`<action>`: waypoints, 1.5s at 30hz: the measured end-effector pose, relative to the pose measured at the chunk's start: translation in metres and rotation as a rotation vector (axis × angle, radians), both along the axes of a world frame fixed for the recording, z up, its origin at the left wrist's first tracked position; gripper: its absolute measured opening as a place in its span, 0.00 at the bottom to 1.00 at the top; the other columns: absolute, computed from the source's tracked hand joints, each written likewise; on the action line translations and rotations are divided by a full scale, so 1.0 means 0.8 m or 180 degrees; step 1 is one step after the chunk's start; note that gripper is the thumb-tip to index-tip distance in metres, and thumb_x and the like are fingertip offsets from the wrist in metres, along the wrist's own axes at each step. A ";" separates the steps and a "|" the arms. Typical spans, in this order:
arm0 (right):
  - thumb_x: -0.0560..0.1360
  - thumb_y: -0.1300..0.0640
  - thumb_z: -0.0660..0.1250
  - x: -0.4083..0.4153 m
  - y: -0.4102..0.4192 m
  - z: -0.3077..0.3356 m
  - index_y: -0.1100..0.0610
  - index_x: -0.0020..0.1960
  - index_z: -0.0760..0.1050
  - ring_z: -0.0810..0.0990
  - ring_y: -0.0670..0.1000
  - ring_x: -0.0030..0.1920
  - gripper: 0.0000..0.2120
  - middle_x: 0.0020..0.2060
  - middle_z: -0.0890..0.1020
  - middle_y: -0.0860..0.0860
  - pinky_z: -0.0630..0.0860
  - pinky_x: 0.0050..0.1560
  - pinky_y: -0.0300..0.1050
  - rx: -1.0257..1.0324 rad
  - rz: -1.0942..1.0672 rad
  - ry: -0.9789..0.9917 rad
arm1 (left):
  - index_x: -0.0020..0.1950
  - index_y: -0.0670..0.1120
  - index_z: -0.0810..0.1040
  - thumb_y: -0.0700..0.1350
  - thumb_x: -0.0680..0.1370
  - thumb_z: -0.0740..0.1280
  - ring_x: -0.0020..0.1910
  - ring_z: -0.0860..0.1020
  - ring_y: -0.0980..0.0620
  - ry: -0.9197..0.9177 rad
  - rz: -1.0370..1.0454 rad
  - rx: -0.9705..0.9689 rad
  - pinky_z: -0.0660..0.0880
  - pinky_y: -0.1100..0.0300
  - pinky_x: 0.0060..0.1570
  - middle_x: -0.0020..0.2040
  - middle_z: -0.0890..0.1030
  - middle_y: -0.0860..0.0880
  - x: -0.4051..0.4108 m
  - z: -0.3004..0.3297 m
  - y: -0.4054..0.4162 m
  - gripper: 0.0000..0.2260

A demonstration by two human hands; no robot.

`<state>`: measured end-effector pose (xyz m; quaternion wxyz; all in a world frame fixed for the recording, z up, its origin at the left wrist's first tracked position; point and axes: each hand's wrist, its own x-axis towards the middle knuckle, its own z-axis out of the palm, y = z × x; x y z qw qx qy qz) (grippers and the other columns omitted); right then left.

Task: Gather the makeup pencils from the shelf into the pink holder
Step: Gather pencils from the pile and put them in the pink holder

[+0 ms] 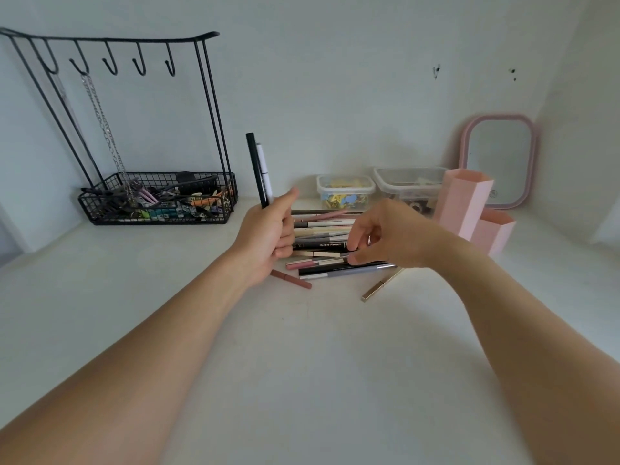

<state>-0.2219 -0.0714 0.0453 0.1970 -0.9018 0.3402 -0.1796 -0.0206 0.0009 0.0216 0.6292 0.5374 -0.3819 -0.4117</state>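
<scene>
1. The left hand (268,234) grips two slim pencils upright, a glossy black pencil (257,169) and a white pencil (264,167) close behind it, fingers curled round their lower ends and thumb raised.
2. The right hand (385,236) reaches down onto the pile of pencils (322,245); its curled fingertips (352,246) pinch a dark pencil in the pile.
3. The pile lies flat on the smooth white shelf (302,347) between the two hands: thin straight sticks in black, grey, pink and gold, mostly lying side by side.
4. A matte pink pencil (291,279) and a square-edged gold pencil (382,285) lie apart at the near edge of the pile.
5. The pink holder (464,204), hexagonal smooth plastic with a tall and a short tube joined, stands to the right of the pile.
6. Behind stand two clear plastic boxes (345,191), a pink-framed rounded mirror (500,159) and a black wire rack (157,199) with hooks, chains and a mesh tray.
</scene>
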 end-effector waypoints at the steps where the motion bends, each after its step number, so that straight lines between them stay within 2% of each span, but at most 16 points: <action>1: 0.65 0.56 0.79 0.001 0.001 -0.003 0.53 0.38 0.84 0.74 0.39 0.29 0.05 0.34 0.84 0.47 0.69 0.31 0.29 0.0018 0.0057 0.0065 | 0.33 0.51 0.61 0.54 0.81 0.66 0.24 0.59 0.53 0.0015 0.0000 0.0061 0.55 0.63 0.21 0.27 0.59 0.51 0.000 -0.002 -0.001 0.22; 4: 0.65 0.58 0.79 0.005 0.000 -0.009 0.53 0.39 0.84 0.75 0.41 0.30 0.05 0.33 0.84 0.49 0.68 0.30 0.29 0.0023 0.0133 0.0134 | 0.35 0.49 0.63 0.53 0.82 0.65 0.25 0.65 0.53 -0.0049 0.0069 0.0075 0.56 0.63 0.21 0.28 0.64 0.51 -0.001 -0.004 -0.001 0.20; 7: 0.66 0.58 0.79 0.003 -0.003 -0.010 0.54 0.39 0.84 0.76 0.43 0.31 0.05 0.34 0.84 0.49 0.69 0.31 0.30 0.0005 0.0072 0.0156 | 0.34 0.49 0.63 0.52 0.83 0.65 0.25 0.62 0.54 -0.0136 0.0167 -0.0006 0.56 0.63 0.22 0.26 0.62 0.52 0.003 -0.004 -0.001 0.20; 12: 0.67 0.57 0.79 -0.002 -0.006 -0.008 0.55 0.41 0.85 0.78 0.43 0.32 0.05 0.33 0.84 0.47 0.70 0.31 0.27 0.0059 0.0068 0.0324 | 0.38 0.48 0.68 0.51 0.83 0.63 0.26 0.56 0.53 -0.0312 0.0114 -0.0026 0.54 0.62 0.23 0.25 0.61 0.54 0.004 -0.004 -0.002 0.15; 15: 0.67 0.55 0.79 -0.004 -0.007 -0.007 0.54 0.43 0.85 0.82 0.46 0.36 0.07 0.36 0.85 0.47 0.73 0.35 0.31 0.0067 0.0025 0.0499 | 0.41 0.49 0.68 0.55 0.83 0.63 0.25 0.56 0.54 -0.0392 0.0028 -0.0060 0.54 0.63 0.22 0.26 0.61 0.54 0.000 -0.005 -0.001 0.15; 20: 0.67 0.55 0.79 -0.003 -0.007 -0.010 0.52 0.44 0.85 0.76 0.37 0.30 0.07 0.35 0.83 0.44 0.67 0.31 0.26 0.0213 0.0108 0.0568 | 0.38 0.50 0.64 0.58 0.81 0.65 0.27 0.60 0.55 -0.0446 -0.0078 0.0029 0.55 0.64 0.22 0.29 0.64 0.53 -0.005 -0.006 0.001 0.18; 23: 0.67 0.55 0.79 -0.003 -0.008 -0.010 0.53 0.45 0.83 0.76 0.40 0.32 0.09 0.38 0.84 0.47 0.68 0.32 0.28 0.0195 0.0122 0.0591 | 0.38 0.49 0.67 0.59 0.79 0.67 0.25 0.63 0.56 -0.0462 -0.0058 0.0053 0.57 0.66 0.21 0.29 0.67 0.53 -0.008 -0.006 0.003 0.19; 25: 0.67 0.55 0.79 -0.002 -0.009 -0.011 0.54 0.45 0.83 0.77 0.43 0.33 0.09 0.40 0.84 0.50 0.69 0.35 0.31 0.0174 0.0135 0.0584 | 0.37 0.49 0.67 0.59 0.79 0.68 0.25 0.61 0.55 -0.0451 -0.0037 0.0052 0.56 0.65 0.21 0.28 0.65 0.53 -0.009 -0.005 0.005 0.19; 27: 0.67 0.56 0.79 -0.003 -0.010 -0.009 0.54 0.44 0.82 0.75 0.40 0.31 0.09 0.39 0.84 0.49 0.69 0.34 0.30 0.0143 0.0140 0.0519 | 0.36 0.49 0.66 0.58 0.80 0.67 0.25 0.58 0.55 -0.0354 -0.0027 0.0039 0.55 0.64 0.21 0.27 0.61 0.53 -0.010 -0.003 0.006 0.19; 31: 0.69 0.57 0.78 -0.011 -0.013 0.005 0.55 0.45 0.82 0.73 0.38 0.30 0.07 0.36 0.81 0.46 0.70 0.36 0.30 0.0334 -0.0009 -0.0155 | 0.36 0.49 0.68 0.58 0.80 0.68 0.24 0.57 0.55 0.0058 -0.0002 0.0017 0.54 0.64 0.20 0.25 0.60 0.54 -0.007 0.004 0.006 0.19; 35: 0.74 0.60 0.73 -0.006 0.000 0.012 0.62 0.48 0.80 0.76 0.43 0.31 0.06 0.36 0.81 0.53 0.75 0.35 0.34 0.1038 -0.0035 -0.1261 | 0.38 0.49 0.71 0.59 0.77 0.70 0.23 0.57 0.56 0.0246 -0.0185 0.0008 0.54 0.65 0.18 0.26 0.60 0.54 -0.013 0.007 0.009 0.17; 37: 0.75 0.63 0.71 0.005 0.012 0.010 0.67 0.50 0.77 0.79 0.49 0.33 0.08 0.37 0.80 0.59 0.80 0.37 0.38 0.1626 0.0206 -0.1718 | 0.41 0.49 0.73 0.62 0.72 0.72 0.23 0.57 0.56 0.0190 -0.0315 -0.0046 0.55 0.65 0.19 0.27 0.60 0.54 -0.022 0.008 0.010 0.18; 39: 0.75 0.64 0.70 0.015 0.020 0.008 0.65 0.49 0.76 0.81 0.51 0.34 0.05 0.37 0.80 0.59 0.81 0.39 0.39 0.2054 0.0398 -0.2068 | 0.41 0.49 0.73 0.63 0.66 0.73 0.25 0.57 0.56 0.0093 -0.0442 -0.0094 0.56 0.66 0.19 0.29 0.59 0.53 -0.028 0.007 0.012 0.20; 43: 0.75 0.62 0.70 0.020 0.023 0.004 0.64 0.48 0.78 0.81 0.52 0.38 0.05 0.40 0.80 0.58 0.81 0.41 0.40 0.2283 0.0498 -0.2320 | 0.47 0.47 0.76 0.60 0.62 0.77 0.29 0.63 0.56 -0.0356 -0.0805 -0.0124 0.58 0.65 0.26 0.34 0.69 0.51 -0.033 0.002 0.015 0.23; 45: 0.75 0.62 0.70 0.021 0.023 0.000 0.65 0.49 0.79 0.81 0.52 0.40 0.06 0.41 0.82 0.59 0.81 0.43 0.42 0.2265 0.0504 -0.2290 | 0.47 0.49 0.79 0.52 0.64 0.79 0.33 0.69 0.56 -0.0555 -0.0890 -0.0107 0.59 0.64 0.29 0.34 0.75 0.54 -0.033 -0.002 0.016 0.16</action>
